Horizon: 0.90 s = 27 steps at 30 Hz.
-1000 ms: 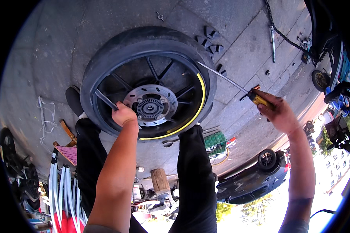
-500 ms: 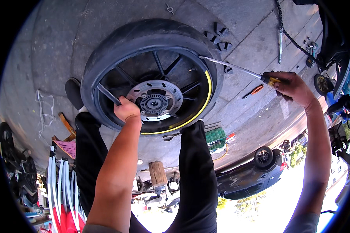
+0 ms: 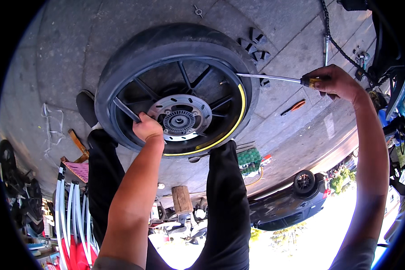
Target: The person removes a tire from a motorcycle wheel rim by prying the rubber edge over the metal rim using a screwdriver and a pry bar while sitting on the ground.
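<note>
A motorcycle wheel (image 3: 182, 74) with a black tyre (image 3: 135, 54) lies flat on the ground in front of me, a slotted brake disc (image 3: 201, 110) at its centre. Yellow trim follows part of the rim at the right. My left hand (image 3: 148, 127) is closed on a metal tyre lever (image 3: 125, 109), whose far end sits at the left edge between tyre and rim. In my right hand (image 3: 336, 84) is the black-and-yellow handle of a second, longer tyre lever (image 3: 274, 78). Its tip reaches the upper right rim edge.
Black rubber blocks (image 3: 258, 36) lie right of the wheel, with orange-handled pliers (image 3: 294, 107) nearer me. A long metal tool (image 3: 326, 50) and a chain (image 3: 342, 53) are farther right. My legs flank the near side; a wooden block (image 3: 182, 200) and a dark car (image 3: 288, 207) appear below.
My right hand has risen slightly in view, and its lever now lies flatter, its tip a little lower and further right along the rim. The left hand has stayed nearly still.
</note>
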Available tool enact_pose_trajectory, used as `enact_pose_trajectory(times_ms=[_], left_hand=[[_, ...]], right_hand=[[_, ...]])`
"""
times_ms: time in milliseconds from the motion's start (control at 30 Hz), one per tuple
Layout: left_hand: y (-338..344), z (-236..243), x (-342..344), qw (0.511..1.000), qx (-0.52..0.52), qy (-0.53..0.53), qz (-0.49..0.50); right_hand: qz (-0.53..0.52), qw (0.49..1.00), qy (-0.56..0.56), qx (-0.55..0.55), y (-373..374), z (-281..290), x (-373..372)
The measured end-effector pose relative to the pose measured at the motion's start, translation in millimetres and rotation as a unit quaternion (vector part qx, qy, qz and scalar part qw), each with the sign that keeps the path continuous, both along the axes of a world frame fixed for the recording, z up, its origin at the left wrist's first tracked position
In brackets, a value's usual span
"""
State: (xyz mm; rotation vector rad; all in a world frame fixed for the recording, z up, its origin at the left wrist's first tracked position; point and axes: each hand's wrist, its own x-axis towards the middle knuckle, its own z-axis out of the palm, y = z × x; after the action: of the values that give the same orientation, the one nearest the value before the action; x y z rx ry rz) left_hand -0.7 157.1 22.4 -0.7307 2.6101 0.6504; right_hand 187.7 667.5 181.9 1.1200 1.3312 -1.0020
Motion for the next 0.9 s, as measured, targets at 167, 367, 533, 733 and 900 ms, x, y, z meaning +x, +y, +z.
enact_pose_trajectory(times_ms=[167,367,533,733,900], left_hand=[[-5,-11,1,1.0,-0.009,0.006,-0.005],[3,2,-3,0.999,-0.046,-0.015,-0.008],[-6,-9,3,0.998,-0.064,0.005,-0.013],[-11,-16,5,1.0,-0.018,0.002,0.004],[9,0,3,0.999,0.016,0.0,0.034]], right_hand=[[0.044,0.992,0.099,0.066,-54,26,27],[-0.064,0.985,0.091,0.13,-218,110,-22],[-0.397,0.903,0.037,0.157,-321,91,-29],[-0.404,0.859,0.149,0.277,-452,15,-64],[-0.226,0.836,0.211,0.453,-503,-63,-1]])
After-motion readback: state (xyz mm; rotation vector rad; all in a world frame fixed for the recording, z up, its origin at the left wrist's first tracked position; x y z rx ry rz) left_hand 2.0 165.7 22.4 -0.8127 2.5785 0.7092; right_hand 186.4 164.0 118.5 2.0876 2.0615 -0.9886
